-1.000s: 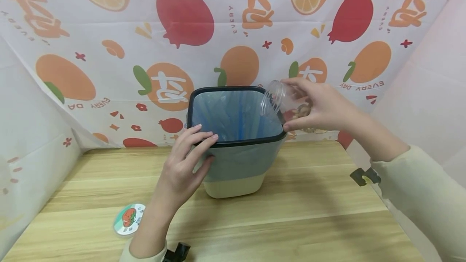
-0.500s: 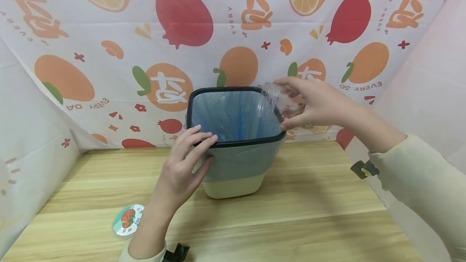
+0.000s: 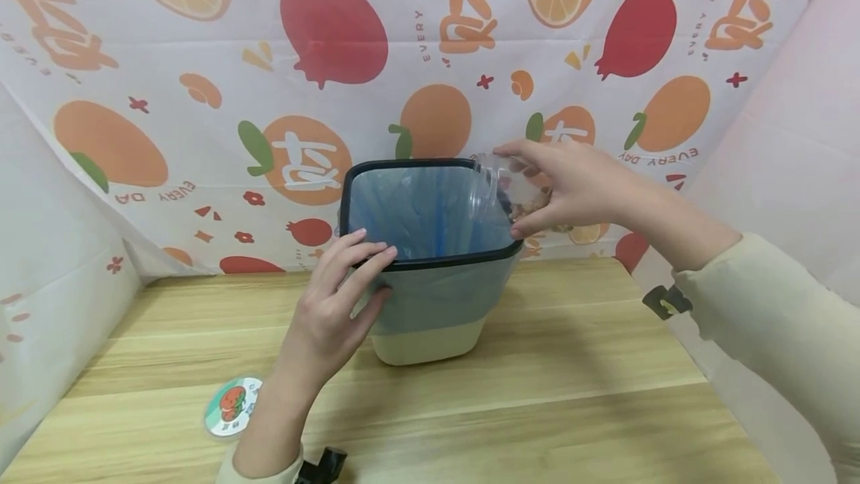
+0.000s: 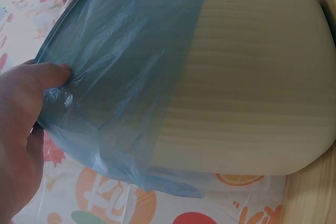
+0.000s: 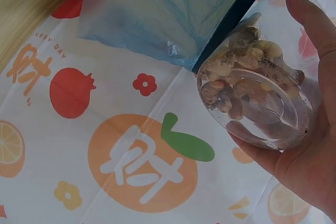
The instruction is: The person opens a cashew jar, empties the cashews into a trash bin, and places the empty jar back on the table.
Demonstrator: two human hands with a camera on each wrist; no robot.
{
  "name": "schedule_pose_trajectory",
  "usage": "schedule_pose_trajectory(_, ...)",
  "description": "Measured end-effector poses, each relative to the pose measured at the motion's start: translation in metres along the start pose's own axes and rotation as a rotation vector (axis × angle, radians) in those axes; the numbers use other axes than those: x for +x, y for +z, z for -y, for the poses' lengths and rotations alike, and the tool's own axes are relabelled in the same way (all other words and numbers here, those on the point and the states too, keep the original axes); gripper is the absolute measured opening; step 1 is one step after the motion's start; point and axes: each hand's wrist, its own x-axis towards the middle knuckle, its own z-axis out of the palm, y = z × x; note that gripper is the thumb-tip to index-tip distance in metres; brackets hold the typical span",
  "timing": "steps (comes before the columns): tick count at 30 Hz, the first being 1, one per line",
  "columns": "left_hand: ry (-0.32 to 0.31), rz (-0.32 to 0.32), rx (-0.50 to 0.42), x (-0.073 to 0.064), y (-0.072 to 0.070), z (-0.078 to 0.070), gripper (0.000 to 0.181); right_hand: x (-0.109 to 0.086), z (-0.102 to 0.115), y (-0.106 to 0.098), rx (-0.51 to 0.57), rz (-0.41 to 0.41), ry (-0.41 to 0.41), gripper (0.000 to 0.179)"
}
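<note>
A cream trash bin point(image 3: 423, 346) lined with a translucent blue bag point(image 3: 437, 293) stands upright, its black rim point(image 3: 430, 264) uppermost. My left hand point(image 3: 336, 297) grips the near left corner of that rim, fingers over the edge and thumb against the bag outside. At the rim's right side, my right hand point(image 3: 571, 181) holds a clear plastic jar point(image 3: 493, 185) tipped on its side, mouth over the bin. Brownish lumpy pieces point(image 5: 241, 61) lie inside the jar, seen through its base in the right wrist view; their kind is unclear. The bottom of the bin is hidden.
A round lid point(image 3: 231, 405) with a tomato-like picture lies on the wooden table point(image 3: 537, 409), beside my left forearm. Behind the bin hangs a white fruit-printed cloth point(image 3: 403, 36). Pale cloth sides flank the table.
My right hand has moved slightly left with the jar, bringing its mouth further over the bin. The pieces have shifted within the jar. The left hand keeps its grip on the rim.
</note>
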Motion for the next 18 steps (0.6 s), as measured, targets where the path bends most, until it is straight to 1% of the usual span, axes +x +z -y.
schedule_pose_trajectory(11, -0.004, -0.001, -0.004, -0.0006, 0.0002, 0.0006, 0.064, 0.0039, 0.0053, -0.0027, -0.046, 0.032, 0.013, 0.101)
schedule_pose_trajectory(18, -0.007, 0.005, -0.009, -0.0006, 0.0003, 0.0004, 0.065, 0.0047, 0.0067, -0.0021, -0.062, 0.026, 0.016, 0.1)
